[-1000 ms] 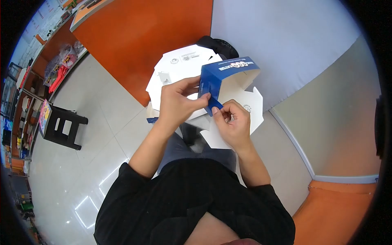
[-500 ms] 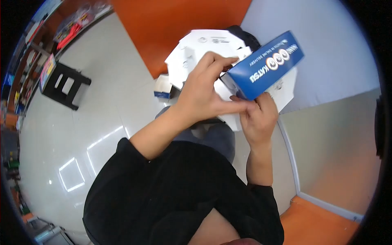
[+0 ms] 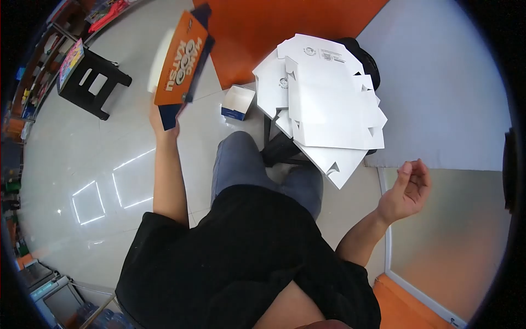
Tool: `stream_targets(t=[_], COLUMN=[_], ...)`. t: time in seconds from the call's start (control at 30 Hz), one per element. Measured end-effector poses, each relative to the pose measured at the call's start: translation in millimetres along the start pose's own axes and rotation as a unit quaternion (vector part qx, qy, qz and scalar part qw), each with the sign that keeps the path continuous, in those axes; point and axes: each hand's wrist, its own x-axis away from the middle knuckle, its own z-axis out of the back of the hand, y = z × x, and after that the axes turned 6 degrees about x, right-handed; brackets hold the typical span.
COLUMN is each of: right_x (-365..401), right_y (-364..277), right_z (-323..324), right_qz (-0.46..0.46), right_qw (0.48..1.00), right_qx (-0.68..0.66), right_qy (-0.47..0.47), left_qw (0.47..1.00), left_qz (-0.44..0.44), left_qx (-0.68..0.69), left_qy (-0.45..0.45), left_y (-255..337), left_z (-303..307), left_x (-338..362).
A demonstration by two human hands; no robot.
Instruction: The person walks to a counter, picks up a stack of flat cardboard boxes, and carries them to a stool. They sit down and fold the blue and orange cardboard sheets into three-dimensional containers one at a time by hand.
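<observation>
My left hand (image 3: 164, 122) is raised at the upper left, gripping the lower end of a box (image 3: 183, 63) with an orange printed face and dark blue flaps. The hand is partly hidden behind the box. On the right, away from everything, my right hand (image 3: 408, 192) is held in the air with curled fingers and nothing in it; the fingers are apart from the palm. A stack of flat white cardboard sheets (image 3: 329, 101) lies in front of my knees on a dark stool. Left of the stack, a small open box (image 3: 238, 102), white inside with a blue edge, stands on the floor.
A black stool (image 3: 96, 79) with a colourful top stands at the left, near shelves (image 3: 38, 77) of goods. An orange panel (image 3: 274, 24) is ahead and a pale partition wall (image 3: 438, 88) is at the right. Equipment (image 3: 60, 301) sits at the lower left.
The box has moved from over the stack to the upper left in my left hand, now showing its orange face. My right hand let go and moved right. The white sheets are more visible.
</observation>
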Motion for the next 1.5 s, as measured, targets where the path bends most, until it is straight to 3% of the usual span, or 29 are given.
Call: stream_targets(t=[0.07, 0.13, 0.33, 0.4, 0.47, 0.57, 0.7, 0.77, 0.83, 0.9, 0.93, 1.03, 1.17, 1.3, 1.43, 1.5], right_x=[6, 13, 8, -5, -20, -34, -41, -48, -38, -39, -40, -62, -82, -77, -81, -91], right_y=[11, 16, 27, 33, 43, 50, 37, 16, 33, 45, 52, 72, 9, -31, -36, -48], right_z=[-2, -6, -17, -25, -34, -66, -155, -206, -252, -271, -278, -276, -199, -134, -94, -79], right_qz=[-0.061, -0.079, -0.095, -0.075, -0.037, -0.032, -0.017, -0.044, 0.034, 0.058, 0.07, -0.081, -0.197, -0.19, -0.159, -0.167], right_qw=[0.998, 0.995, 0.989, 0.978, 0.946, 0.94, 0.918, 0.881, 0.871, 0.842, 0.825, 0.861, 0.942, 0.96, 0.964, 0.957], right_qx=[0.02, 0.044, 0.084, 0.163, 0.285, 0.284, 0.19, 0.235, 0.302, 0.321, 0.332, 0.23, 0.001, -0.128, -0.176, -0.208], right_qy=[-0.012, -0.031, -0.071, -0.102, -0.152, -0.189, -0.347, -0.409, -0.385, -0.43, -0.452, -0.446, -0.271, -0.162, -0.121, -0.114], left_qw=[0.996, 0.992, 0.936, 0.915, 0.954, 0.991, 0.981, 0.969, 0.946, 0.914, 0.92, 0.911, 0.891, 0.878, 0.867, 0.873], left_qz=[0.079, 0.129, 0.308, 0.31, 0.187, 0.026, 0.041, 0.069, 0.083, 0.099, 0.066, -0.001, -0.037, 0.064, 0.119, 0.045], left_qx=[0.011, 0.006, -0.164, -0.255, -0.227, -0.132, -0.129, -0.116, -0.142, -0.191, -0.173, -0.166, -0.207, -0.074, -0.056, -0.043], left_qy=[0.03, 0.002, 0.047, 0.053, 0.058, 0.022, -0.14, -0.207, -0.28, -0.344, -0.345, -0.379, -0.402, -0.469, -0.48, -0.484], left_y=[-44, -84, -175, -199, -177, -132, -70, -53, -43, -34, -33, -34, -39, -32, -13, -21], left_z=[16, 23, 22, 37, 14, -21, -74, -102, -122, -141, -150, -162, -192, -236, -256, -261], left_x=[-5, -2, -39, -56, -31, 9, 73, 99, 114, 125, 132, 136, 150, 174, 200, 213])
